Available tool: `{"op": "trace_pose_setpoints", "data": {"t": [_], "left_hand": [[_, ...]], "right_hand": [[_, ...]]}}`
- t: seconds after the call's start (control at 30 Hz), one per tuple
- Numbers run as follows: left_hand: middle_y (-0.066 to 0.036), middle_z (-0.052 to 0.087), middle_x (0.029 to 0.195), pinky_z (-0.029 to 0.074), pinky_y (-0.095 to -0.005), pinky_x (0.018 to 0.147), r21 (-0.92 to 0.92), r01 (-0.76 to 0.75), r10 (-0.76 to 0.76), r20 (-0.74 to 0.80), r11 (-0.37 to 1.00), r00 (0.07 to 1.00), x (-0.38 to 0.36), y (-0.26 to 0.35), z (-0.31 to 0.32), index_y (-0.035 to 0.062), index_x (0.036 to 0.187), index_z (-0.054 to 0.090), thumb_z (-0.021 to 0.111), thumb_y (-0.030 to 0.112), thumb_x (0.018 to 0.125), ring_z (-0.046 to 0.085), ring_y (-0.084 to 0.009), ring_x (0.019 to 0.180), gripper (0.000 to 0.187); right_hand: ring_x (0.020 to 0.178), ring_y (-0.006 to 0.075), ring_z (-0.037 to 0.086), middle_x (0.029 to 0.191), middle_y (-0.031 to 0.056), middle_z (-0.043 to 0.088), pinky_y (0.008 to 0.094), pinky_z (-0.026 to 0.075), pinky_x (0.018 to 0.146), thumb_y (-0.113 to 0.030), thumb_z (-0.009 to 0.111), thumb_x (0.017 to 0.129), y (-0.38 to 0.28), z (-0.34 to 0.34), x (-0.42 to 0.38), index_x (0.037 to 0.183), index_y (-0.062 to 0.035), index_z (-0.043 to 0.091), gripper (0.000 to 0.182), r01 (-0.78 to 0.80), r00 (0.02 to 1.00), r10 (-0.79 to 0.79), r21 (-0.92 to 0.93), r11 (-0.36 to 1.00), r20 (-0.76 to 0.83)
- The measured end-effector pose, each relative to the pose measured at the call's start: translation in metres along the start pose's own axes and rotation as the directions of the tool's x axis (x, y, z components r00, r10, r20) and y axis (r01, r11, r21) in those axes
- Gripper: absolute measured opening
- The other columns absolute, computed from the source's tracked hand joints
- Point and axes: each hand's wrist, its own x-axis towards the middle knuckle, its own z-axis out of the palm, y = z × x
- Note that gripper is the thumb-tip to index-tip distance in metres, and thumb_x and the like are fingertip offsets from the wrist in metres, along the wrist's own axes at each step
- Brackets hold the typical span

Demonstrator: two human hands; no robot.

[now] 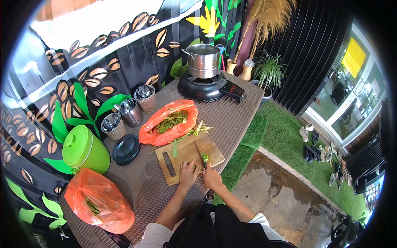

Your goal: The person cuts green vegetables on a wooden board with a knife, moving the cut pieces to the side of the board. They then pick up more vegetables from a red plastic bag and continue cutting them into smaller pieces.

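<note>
A wooden cutting board lies near the table's front edge. My right hand grips a knife, its blade pointing away from me across the board. Beside the blade is a small heap of chopped greens. My left hand rests on the board left of the knife, fingers curled in, with a bit of green at the fingertips mostly hidden. A single leaf lies farther up the board. Just behind, an orange plastic bag stands open with leafy greens inside.
At the far end a steel pot sits on a black portable stove. Along the wall are metal cutlery cups, dark plates and a green lidded bucket. Another orange bag stands at the near left.
</note>
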Motion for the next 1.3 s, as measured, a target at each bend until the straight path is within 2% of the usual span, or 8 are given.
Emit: {"op": "trace_pose_setpoints", "data": {"t": [0.2, 0.33, 0.57, 0.83, 1.03, 1.13, 1.23, 1.3], "left_hand": [[-0.008, 0.064, 0.088, 0.041, -0.0370, 0.079, -0.153, 0.091, -0.087, 0.028, 0.984, 0.996, 0.008, -0.007, 0.003, 0.0042, 0.088, 0.063, 0.067, 0.005, 0.077, 0.055, -0.0291, 0.089, 0.012], [-0.010, 0.064, 0.088, 0.041, -0.0376, 0.080, -0.137, 0.115, -0.121, -0.035, 0.984, 0.992, 0.011, -0.009, 0.007, 0.0032, 0.087, 0.066, 0.068, 0.007, 0.076, 0.054, -0.0296, 0.088, 0.012], [-0.009, 0.062, 0.088, 0.039, -0.0388, 0.081, 0.014, 0.039, -0.040, 0.015, 0.999, 0.999, 0.008, -0.006, 0.005, 0.0054, 0.086, 0.068, 0.067, 0.012, 0.077, 0.052, -0.0280, 0.091, 0.011], [-0.008, 0.062, 0.087, 0.039, -0.0386, 0.081, -0.003, -0.043, 0.043, 0.021, 0.999, 0.999, 0.007, 0.001, -0.001, 0.0048, 0.087, 0.067, 0.064, 0.011, 0.079, 0.053, -0.0280, 0.090, 0.010], [-0.008, 0.062, 0.088, 0.039, -0.0387, 0.081, 0.008, 0.008, -0.008, 0.027, 1.000, 1.000, 0.008, 0.000, 0.000, 0.0050, 0.087, 0.067, 0.065, 0.011, 0.079, 0.053, -0.0286, 0.090, 0.010], [-0.008, 0.063, 0.087, 0.039, -0.0384, 0.081, -0.001, 0.006, -0.006, 0.011, 1.000, 1.000, 0.006, -0.003, 0.002, 0.0051, 0.086, 0.067, 0.066, 0.010, 0.078, 0.053, -0.0286, 0.090, 0.010], [-0.007, 0.064, 0.087, 0.039, -0.0378, 0.082, -0.107, 0.050, -0.050, -0.003, 0.993, 0.999, 0.007, -0.004, 0.002, 0.0052, 0.085, 0.067, 0.066, 0.009, 0.077, 0.053, -0.0280, 0.090, 0.008], [-0.007, 0.066, 0.086, 0.038, -0.0381, 0.084, -0.232, 0.200, -0.198, 0.030, 0.952, 0.980, 0.008, -0.001, 0.002, 0.0061, 0.091, 0.064, 0.066, 0.008, 0.078, 0.054, -0.0273, 0.090, 0.013]], "right_hand": [[0.088, 0.0505, 0.059, 0.089, 0.0364, 0.058, 0.0564, 0.048, 0.074, -0.025, 0.045, 0.094, 0.001, -0.006, -0.006, 0.110, 0.0047, 0.036, 0.035, 0.056, 0.997, -0.059, 0.076, 0.996, 0.040], [0.087, 0.0504, 0.059, 0.087, 0.0356, 0.059, 0.0561, 0.048, 0.074, -0.025, 0.046, 0.094, -0.006, 0.000, -0.017, 0.111, 0.0046, 0.036, 0.035, 0.035, 0.999, -0.035, 0.057, 0.998, 0.004], [0.082, 0.0500, 0.060, 0.083, 0.0314, 0.062, 0.0557, 0.048, 0.074, -0.026, 0.045, 0.094, -0.013, 0.012, -0.015, 0.112, 0.0024, 0.036, 0.034, -0.048, 0.999, 0.047, 0.033, 0.998, 0.026], [0.083, 0.0495, 0.061, 0.086, 0.0326, 0.062, 0.0565, 0.048, 0.074, -0.024, 0.044, 0.094, -0.001, -0.006, 0.009, 0.110, 0.0020, 0.038, 0.031, 0.113, 0.993, -0.116, 0.080, 0.990, 0.034], [0.084, 0.0500, 0.060, 0.086, 0.0338, 0.061, 0.0568, 0.047, 0.074, -0.022, 0.044, 0.094, -0.015, 0.003, -0.007, 0.108, 0.0027, 0.038, 0.030, 0.003, 0.999, -0.003, -0.008, 1.000, 0.048], [0.084, 0.0501, 0.060, 0.085, 0.0341, 0.061, 0.0567, 0.048, 0.074, -0.023, 0.044, 0.094, -0.004, 0.000, 0.012, 0.109, 0.0024, 0.038, 0.030, 0.102, 0.994, -0.104, 0.062, 0.993, 0.029], [0.085, 0.0500, 0.061, 0.085, 0.0345, 0.061, 0.0563, 0.048, 0.074, -0.024, 0.043, 0.094, 0.004, -0.005, 0.011, 0.109, 0.0019, 0.038, 0.031, 0.153, 0.987, -0.156, 0.083, 0.985, 0.033], [0.085, 0.0498, 0.060, 0.086, 0.0348, 0.060, 0.0565, 0.048, 0.074, -0.025, 0.043, 0.094, -0.003, -0.001, -0.007, 0.109, 0.0021, 0.038, 0.031, 0.103, 0.994, -0.105, 0.046, 0.994, 0.038]]}}
